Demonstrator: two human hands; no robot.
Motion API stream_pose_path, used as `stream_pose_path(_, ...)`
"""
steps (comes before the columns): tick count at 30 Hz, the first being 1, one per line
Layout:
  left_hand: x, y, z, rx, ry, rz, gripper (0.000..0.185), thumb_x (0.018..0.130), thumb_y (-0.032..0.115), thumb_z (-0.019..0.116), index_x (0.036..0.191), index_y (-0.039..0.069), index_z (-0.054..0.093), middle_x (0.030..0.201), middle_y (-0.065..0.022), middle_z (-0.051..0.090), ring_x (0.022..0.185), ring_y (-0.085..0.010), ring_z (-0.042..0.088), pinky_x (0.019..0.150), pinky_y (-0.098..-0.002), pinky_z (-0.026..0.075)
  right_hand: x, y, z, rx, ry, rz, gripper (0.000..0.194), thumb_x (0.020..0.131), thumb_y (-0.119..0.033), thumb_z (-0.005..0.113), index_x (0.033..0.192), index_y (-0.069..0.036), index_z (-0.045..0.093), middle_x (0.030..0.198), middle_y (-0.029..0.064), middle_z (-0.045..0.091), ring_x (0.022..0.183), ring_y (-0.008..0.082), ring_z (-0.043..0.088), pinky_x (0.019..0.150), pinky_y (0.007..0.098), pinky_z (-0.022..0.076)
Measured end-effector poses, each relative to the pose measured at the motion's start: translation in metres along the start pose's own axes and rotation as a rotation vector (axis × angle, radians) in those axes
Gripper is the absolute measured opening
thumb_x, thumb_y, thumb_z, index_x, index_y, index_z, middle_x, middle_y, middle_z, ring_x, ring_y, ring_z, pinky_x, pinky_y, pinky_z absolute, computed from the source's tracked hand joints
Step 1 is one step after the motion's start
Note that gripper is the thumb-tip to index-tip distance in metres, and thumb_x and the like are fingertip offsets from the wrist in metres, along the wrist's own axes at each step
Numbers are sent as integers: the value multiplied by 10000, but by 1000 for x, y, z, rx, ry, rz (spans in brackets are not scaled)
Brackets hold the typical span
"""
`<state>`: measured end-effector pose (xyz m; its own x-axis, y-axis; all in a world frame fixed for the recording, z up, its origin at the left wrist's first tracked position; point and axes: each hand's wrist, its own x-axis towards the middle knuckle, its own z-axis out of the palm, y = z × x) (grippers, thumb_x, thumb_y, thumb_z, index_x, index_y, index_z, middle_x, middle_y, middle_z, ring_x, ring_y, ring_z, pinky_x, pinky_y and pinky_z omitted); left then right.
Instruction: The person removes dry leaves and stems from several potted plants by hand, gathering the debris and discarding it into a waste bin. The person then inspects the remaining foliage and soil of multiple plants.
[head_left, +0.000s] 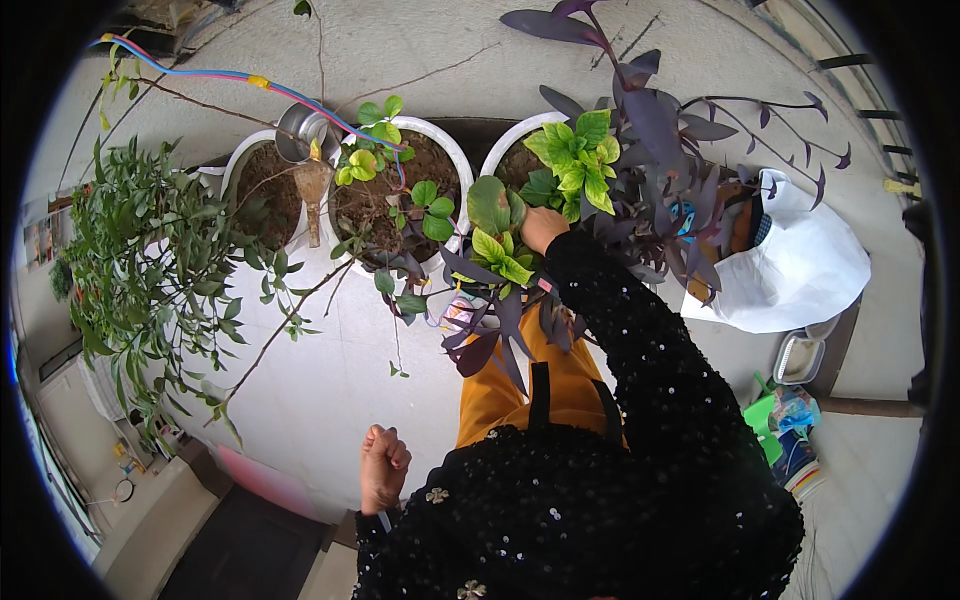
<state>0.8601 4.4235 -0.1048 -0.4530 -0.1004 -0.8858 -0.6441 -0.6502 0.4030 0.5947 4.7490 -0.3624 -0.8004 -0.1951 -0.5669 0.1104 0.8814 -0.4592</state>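
Note:
My right hand (543, 228) reaches into the right-hand white pot (517, 129), among its leaves. Its fingertips are hidden behind foliage, so I cannot tell if they grip anything. Touching or close beside it is a broad green leaf with brown patches (489, 205). Bright yellow-green leaves (576, 159) grow just above the hand, and a similar cluster (501, 256) sits below it. Long purple leaves (652, 127) of another plant spread to the right. My left hand (384, 463) is held in a fist in front of my body, away from the plants, with nothing visible in it.
Two more white pots of soil, the middle pot (459, 161) and left pot (238, 154), stand along the wall. A trowel (312, 187) and metal cup (300, 129) lie between them. Blue-and-pink tubing (202, 73) crosses above. A leafy shrub (180, 277) overhangs left; a white sack (802, 262) stands right.

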Motion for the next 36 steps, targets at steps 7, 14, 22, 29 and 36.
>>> stream_pose_path(7, -5, 3, -4, 35, 18, -6, 322, 880, 44, 549, 659, 140, 335, 573, 34, 282, 454, -69, 245, 412, -218, 236, 0, 13, -14, 452, 267, 23, 386, 860, -233, 482, 1162, -11, 570, 1082, 246, 605, 1025, 412, 557, 891, 441, 447)
stream_pose_path(14, 1, -2, -1, 11, -24, 1, 323, 876, 36, 550, 651, 137, 341, 572, 29, 287, 447, -75, 240, 408, -221, 234, -15, 0, -32, 29, -52, 81, 250, 794, -141, 496, 952, -3, 633, 1025, 236, 626, 968, 415, 585, 811, 488, 472)
stream_pose_path(22, -13, -7, -15, -13, 13, 8, 296, 886, 61, 557, 683, 138, 356, 578, 32, 291, 455, -76, 255, 415, -221, 243, 2, 14, -21, 71, -210, 202, 314, 798, -220, 524, 1029, -41, 639, 1050, 229, 618, 975, 411, 582, 821, 462, 463)
stream_pose_path(29, -7, -9, -9, 3, -42, 38, 299, 890, 60, 550, 674, 138, 358, 571, 33, 290, 454, -74, 258, 417, -220, 242, 3, 18, -26, 366, 235, -105, 259, 801, -219, 534, 775, 3, 665, 847, 243, 628, 800, 433, 586, 715, 487, 469)
stream_pose_path(36, -13, -16, -19, -23, 14, 18, 297, 890, 57, 550, 675, 141, 362, 573, 34, 298, 457, -75, 261, 422, -222, 245, 15, -5, -33, 278, 412, 114, 374, 905, -270, 438, 1168, -59, 602, 1027, 194, 642, 928, 366, 602, 803, 434, 466)
